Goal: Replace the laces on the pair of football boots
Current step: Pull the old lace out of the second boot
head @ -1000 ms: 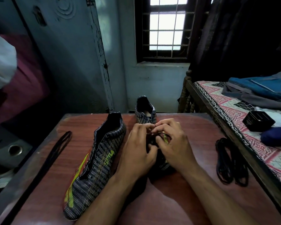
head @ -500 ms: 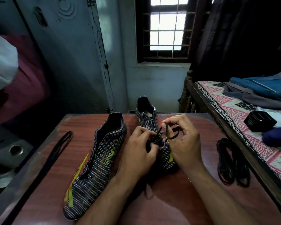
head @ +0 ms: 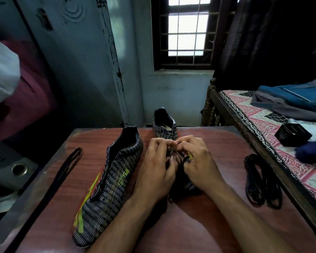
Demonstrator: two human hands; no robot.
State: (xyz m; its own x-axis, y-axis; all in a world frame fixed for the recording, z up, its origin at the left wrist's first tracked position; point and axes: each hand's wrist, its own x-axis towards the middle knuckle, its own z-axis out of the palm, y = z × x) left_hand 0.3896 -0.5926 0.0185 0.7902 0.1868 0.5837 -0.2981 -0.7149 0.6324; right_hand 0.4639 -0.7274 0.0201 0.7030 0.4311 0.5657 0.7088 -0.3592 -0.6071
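Reddish-brown wood grain covers the tabletop (head: 217,143), and two striped boots stand on it with heels toward the far edge. The left boot (head: 107,189) lies unlaced near the middle, toe pointing at the near edge, its yellow-green flash showing. The right boot (head: 162,125) sits just beside it, its heel at the far edge and its front hidden under both hands.

The left hand (head: 157,172) curls over the boot's throat, fingers bent inward on the dark lace (head: 185,158). The right hand (head: 197,161) meets it knuckle to knuckle, its fingertips pinching the same lace against the eyelets — exactly where along the lace each finger grips cannot be made out.

Half a second earlier the right hand was lifted slightly and pulled off to the right, drawing a visible loop of lace clear of the boot; now it has dropped back down and closed in against the left hand, and the loop is gone from sight. The left hand has barely shifted.

One loose lace (head: 65,168) lies stretched along the left edge, unmoved. A coiled lace bundle (head: 259,183) rests near the right edge — also unmoved. Beyond that edge stands a bed (head: 244,114) with a patterned sheet.
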